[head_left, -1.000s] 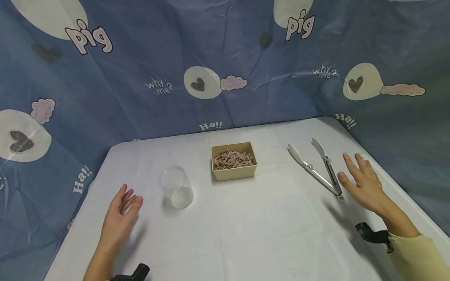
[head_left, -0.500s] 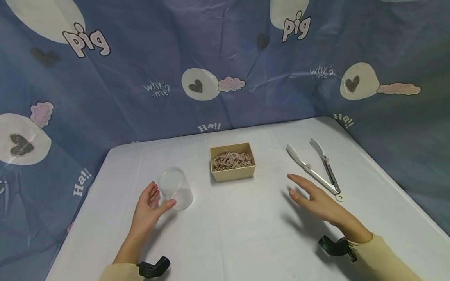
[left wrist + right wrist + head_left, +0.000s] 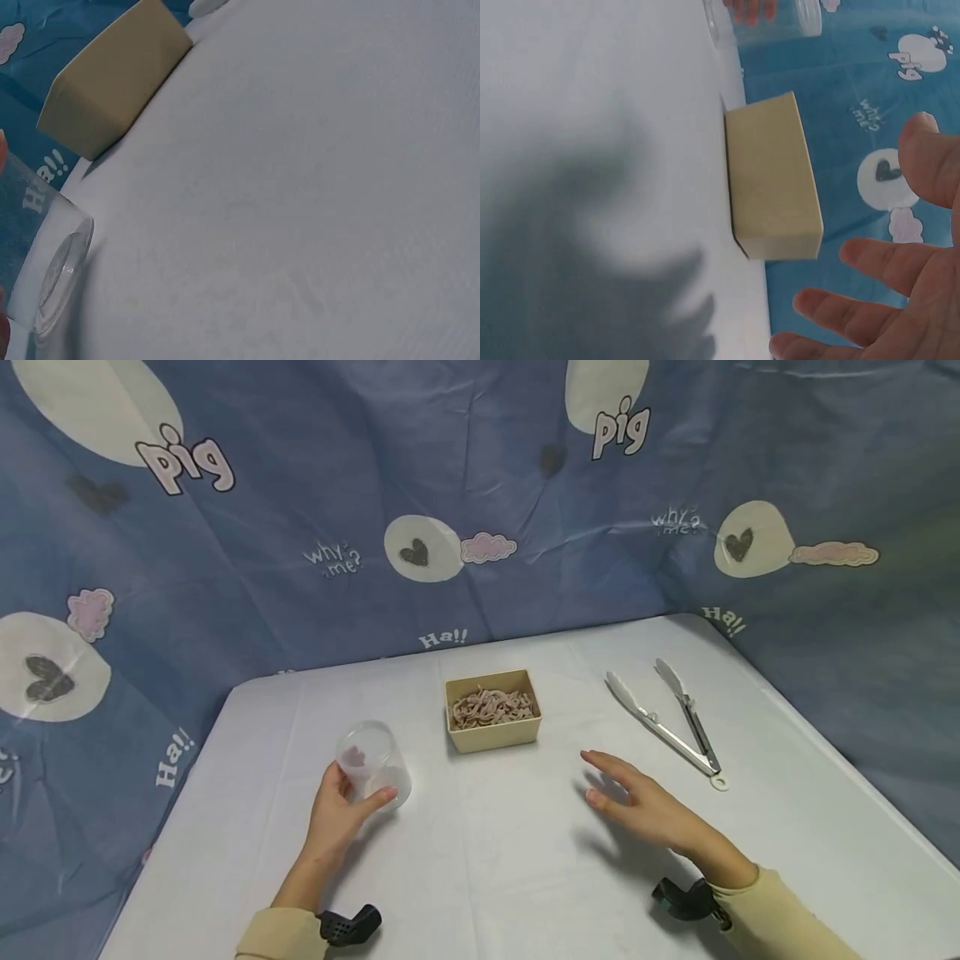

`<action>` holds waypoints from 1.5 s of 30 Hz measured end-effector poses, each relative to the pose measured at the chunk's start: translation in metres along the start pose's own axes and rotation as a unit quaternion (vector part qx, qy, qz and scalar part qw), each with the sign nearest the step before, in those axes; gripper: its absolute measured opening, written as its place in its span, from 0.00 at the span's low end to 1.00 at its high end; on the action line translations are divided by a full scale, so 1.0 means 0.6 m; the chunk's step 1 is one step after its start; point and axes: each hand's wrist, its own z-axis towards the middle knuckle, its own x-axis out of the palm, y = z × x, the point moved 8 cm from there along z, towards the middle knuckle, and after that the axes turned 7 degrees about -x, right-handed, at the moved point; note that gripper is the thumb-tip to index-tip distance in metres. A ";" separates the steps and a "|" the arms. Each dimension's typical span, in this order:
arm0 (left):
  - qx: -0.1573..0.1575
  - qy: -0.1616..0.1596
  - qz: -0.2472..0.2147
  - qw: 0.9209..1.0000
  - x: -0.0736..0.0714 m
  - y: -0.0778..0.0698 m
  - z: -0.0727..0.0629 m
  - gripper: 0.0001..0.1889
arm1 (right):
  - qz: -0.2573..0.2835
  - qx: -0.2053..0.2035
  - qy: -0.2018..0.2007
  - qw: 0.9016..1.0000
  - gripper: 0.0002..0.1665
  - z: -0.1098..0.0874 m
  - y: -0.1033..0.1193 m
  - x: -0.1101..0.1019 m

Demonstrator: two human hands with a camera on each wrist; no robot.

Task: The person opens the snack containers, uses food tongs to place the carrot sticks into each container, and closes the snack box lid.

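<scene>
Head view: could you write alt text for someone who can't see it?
A person's left hand grips a clear cup at a white-covered table; the right hand hovers, empty. Beyond are a beige box of brownish strands and, to its right, open metal tongs.

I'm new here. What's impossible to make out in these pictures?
Strands: too small in the head view to identify; hidden by walls of the box in both wrist views.
Left hand: mostly cut off by the left edge of the left wrist view.
Clear cup: its mouth is cut off by that same edge.
White thing, left wrist view: unidentifiable, cut off by the top edge.
</scene>
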 end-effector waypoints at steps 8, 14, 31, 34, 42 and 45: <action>-0.005 0.006 0.076 0.997 0.028 -0.007 -0.018 0.50 | -0.001 -0.015 0.009 1.000 0.37 0.015 0.027 0.026; 0.023 0.034 0.102 0.994 0.077 -0.020 -0.041 0.50 | 0.006 -0.048 0.004 0.999 0.41 0.045 0.067 0.047; 0.113 0.072 0.118 0.984 0.184 -0.059 -0.103 0.47 | 0.096 -0.149 -0.012 0.984 0.56 0.091 0.168 0.108; 0.120 0.075 0.117 0.983 0.192 -0.061 -0.109 0.48 | 0.101 -0.145 -0.019 0.984 0.57 0.091 0.168 0.115; 0.124 0.067 0.124 0.982 0.197 -0.057 -0.116 0.48 | 0.110 -0.130 -0.059 0.984 0.54 0.088 0.161 0.125; 0.147 0.060 0.131 0.979 0.197 -0.060 -0.118 0.47 | 0.117 -0.125 -0.068 0.983 0.52 0.087 0.156 0.126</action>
